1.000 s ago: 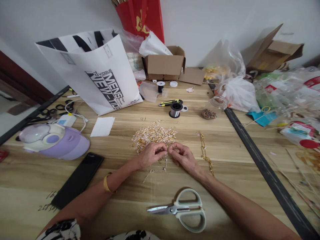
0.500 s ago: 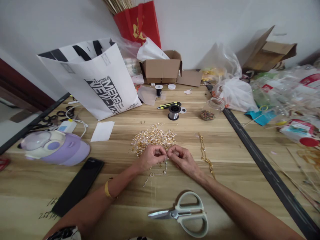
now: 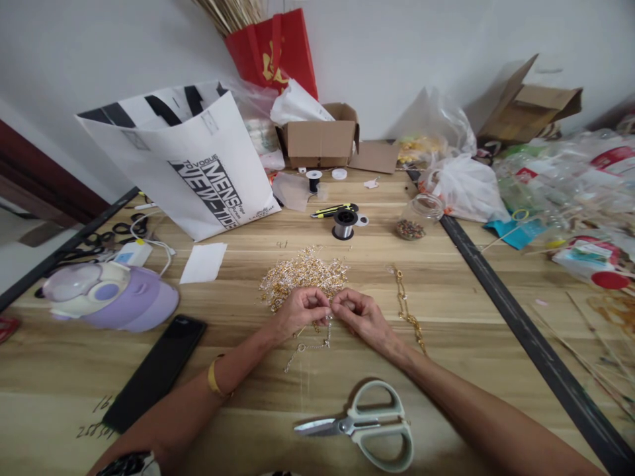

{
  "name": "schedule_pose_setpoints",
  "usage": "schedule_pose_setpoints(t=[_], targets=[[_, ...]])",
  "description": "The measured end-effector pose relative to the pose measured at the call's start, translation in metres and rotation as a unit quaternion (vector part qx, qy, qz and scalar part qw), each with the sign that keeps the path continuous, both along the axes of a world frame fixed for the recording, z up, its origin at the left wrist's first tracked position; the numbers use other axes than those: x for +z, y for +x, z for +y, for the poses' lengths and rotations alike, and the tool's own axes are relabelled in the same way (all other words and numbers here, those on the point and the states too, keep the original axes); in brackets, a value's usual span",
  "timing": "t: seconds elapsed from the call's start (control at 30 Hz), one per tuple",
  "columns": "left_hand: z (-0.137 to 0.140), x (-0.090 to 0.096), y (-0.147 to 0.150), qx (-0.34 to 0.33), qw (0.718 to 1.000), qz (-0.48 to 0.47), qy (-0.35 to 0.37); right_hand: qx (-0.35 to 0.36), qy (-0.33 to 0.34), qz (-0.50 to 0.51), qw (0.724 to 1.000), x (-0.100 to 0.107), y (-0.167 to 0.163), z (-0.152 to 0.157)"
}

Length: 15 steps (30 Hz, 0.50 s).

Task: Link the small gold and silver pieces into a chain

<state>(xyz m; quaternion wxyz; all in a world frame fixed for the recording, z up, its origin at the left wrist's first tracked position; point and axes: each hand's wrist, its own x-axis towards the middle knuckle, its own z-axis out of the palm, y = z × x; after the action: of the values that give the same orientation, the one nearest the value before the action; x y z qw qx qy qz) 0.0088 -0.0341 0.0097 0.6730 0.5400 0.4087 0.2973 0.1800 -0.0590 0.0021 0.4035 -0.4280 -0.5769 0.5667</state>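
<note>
My left hand (image 3: 303, 311) and my right hand (image 3: 361, 316) meet fingertip to fingertip over the table, both pinched closed. A thin silver chain (image 3: 313, 346) hangs from between them, and its loose end lies on the wood below. The exact bit in each pinch is too small to make out. Just behind my hands lies a heap of gold and silver chain pieces (image 3: 302, 271). To the right of my right hand, a gold chain (image 3: 405, 304) is stretched out on the table. Scissors with pale handles (image 3: 380, 423) lie in front, blades pointing left.
A black phone (image 3: 153, 373) and a purple device (image 3: 133, 297) are at left. Behind stand a wire spool (image 3: 344, 225), a utility knife (image 3: 327, 211), a jar of beads (image 3: 411, 229), a white paper bag (image 3: 198, 165) and a cardboard box (image 3: 322, 142). Plastic bags (image 3: 466, 185) crowd the right.
The hands stay pinched together in almost the same place over the silver chain. The view has shifted very slightly; nothing else has visibly moved.
</note>
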Motion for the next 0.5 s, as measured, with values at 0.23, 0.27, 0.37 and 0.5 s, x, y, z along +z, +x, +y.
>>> schedule_pose_setpoints(t=[0.23,0.27,0.37,0.5], targets=[[0.0003,-0.0059,-0.0009,0.000,1.000,0.008,0.012,-0.001,0.013,0.003,1.000,-0.0043,0.0010,0.0009],[0.0004,-0.0064,-0.0009,-0.002,1.000,0.011,0.018,-0.001,0.013,0.001,1.000,-0.0045,0.0014,0.0008],[0.0003,-0.0063,-0.0010,-0.003,0.999,0.023,0.039,-0.005,0.016,-0.007,1.000,-0.0046,0.0022,0.0006],[0.0004,-0.0033,-0.0007,0.005,0.998,0.010,0.059,-0.020,0.023,-0.007,1.000,-0.0057,0.0026,-0.0008]])
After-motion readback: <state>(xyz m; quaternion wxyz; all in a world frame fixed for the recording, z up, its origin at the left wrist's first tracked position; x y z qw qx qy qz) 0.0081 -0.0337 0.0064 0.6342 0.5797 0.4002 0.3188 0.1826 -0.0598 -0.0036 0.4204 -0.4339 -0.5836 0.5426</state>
